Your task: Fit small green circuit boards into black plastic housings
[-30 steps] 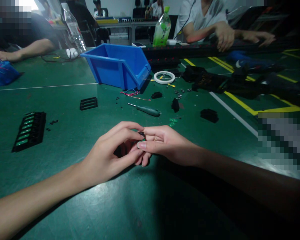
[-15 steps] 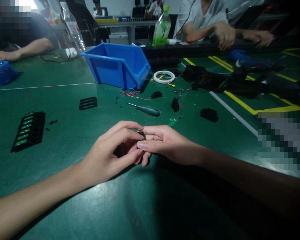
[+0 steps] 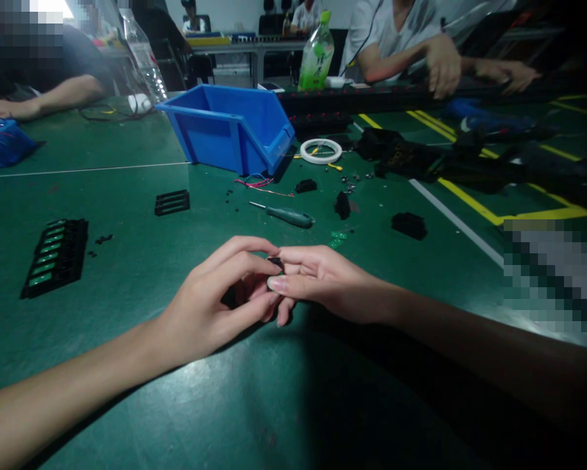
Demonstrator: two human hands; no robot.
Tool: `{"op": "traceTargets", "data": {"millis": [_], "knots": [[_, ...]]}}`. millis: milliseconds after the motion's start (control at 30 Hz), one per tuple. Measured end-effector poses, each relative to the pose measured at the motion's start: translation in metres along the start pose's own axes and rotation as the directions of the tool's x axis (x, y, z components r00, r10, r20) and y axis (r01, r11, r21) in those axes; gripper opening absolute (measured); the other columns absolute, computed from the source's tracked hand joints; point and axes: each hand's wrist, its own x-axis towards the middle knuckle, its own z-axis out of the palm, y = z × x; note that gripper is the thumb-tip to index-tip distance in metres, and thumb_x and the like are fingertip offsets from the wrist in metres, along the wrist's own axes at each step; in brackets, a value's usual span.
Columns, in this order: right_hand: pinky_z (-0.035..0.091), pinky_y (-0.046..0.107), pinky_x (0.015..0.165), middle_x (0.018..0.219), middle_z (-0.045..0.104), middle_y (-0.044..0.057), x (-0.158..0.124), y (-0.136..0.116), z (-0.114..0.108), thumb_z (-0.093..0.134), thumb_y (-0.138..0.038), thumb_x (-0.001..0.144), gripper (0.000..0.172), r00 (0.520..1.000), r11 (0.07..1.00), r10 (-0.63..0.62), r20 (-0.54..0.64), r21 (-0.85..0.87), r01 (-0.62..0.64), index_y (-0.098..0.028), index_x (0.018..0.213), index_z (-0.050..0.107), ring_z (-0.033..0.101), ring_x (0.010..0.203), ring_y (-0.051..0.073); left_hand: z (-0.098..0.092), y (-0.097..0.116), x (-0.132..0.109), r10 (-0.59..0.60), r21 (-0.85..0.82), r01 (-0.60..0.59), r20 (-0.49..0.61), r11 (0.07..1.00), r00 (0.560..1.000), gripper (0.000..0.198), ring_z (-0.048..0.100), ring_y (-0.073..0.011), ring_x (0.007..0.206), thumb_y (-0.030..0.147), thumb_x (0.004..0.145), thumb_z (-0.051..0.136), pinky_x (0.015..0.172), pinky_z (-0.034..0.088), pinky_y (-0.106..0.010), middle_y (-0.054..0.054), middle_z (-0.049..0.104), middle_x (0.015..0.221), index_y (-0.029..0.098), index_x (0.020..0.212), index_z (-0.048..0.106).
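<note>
A black part [image 3: 275, 261] is being pinched by the left hand [image 3: 222, 284] and right hand [image 3: 330, 282] together, just this side of the screwdriver [image 3: 290, 217]. Its long axis and direction are being hidden by the grip. Well beyond the screwdriver, writing [image 3: 319, 63] too blurred to read is being borne by a bottle [image 3: 313, 79].

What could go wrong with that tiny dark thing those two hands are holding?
The small dark part, mostly hidden by the left hand and right hand, might slip from the fingers. The screwdriver lies just beyond the hands, so a stray movement could knock it. Farther off, the tiny metallic bits lie scattered on the table and could get lost if brushed.
</note>
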Motion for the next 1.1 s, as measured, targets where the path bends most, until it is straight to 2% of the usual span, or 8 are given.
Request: {"op": "traceTargets", "data": {"millis": [533, 867, 1100], "knots": [[0.061, 0.026, 0.074, 0.091, 0.073, 0.008, 0.0004, 0.0034, -0.0006, 0.072, -0.029, 0.095, 0.023, 1.000, 1.000, 0.024, -0.020, 0.000, -0.024, -0.009, 0.104, 0.067, 0.073, 0.082, 0.016, 0.0000, -0.0007, 0.0005, 0.001, -0.020, -0.001, 0.009, 1.000, 1.000, 0.025, 0.067, -0.0156, 0.108, 0.013, 0.091, 0.073, 0.081, 0.054, -0.023, -0.009, 0.063, 0.130, 0.019, 0.113, 0.065], [0.061, 0.026, 0.072, 0.088, 0.072, 0.007, 0.0013, 0.0033, 0.0018, 0.076, -0.035, 0.092, 0.030, 0.998, 0.999, 0.044, -0.047, -0.018, -0.045, -0.008, 0.102, 0.067, 0.073, 0.079, 0.016, 0.0000, -0.0011, 0.0006, 0.010, -0.011, -0.010, 0.011, 1.000, 1.000, 0.022, 0.067, -0.0179, 0.112, 0.015, 0.092, 0.072, 0.086, 0.055, -0.026, -0.010, 0.063, 0.130, 0.019, 0.113, 0.065], [0.061, 0.026, 0.074, 0.092, 0.071, 0.007, 0.0008, 0.0073, 0.0002, 0.067, -0.023, 0.098, 0.017, 1.000, 1.000, 0.001, -0.016, -0.026, -0.001, -0.008, 0.105, 0.065, 0.072, 0.082, 0.015, 0.0003, 0.0000, 0.0006, 0.001, 0.000, -0.001, 0.013, 1.000, 1.000, 0.021, 0.067, -0.0179, 0.110, 0.015, 0.092, 0.072, 0.085, 0.055, -0.026, -0.010, 0.064, 0.130, 0.019, 0.111, 0.066]]}}
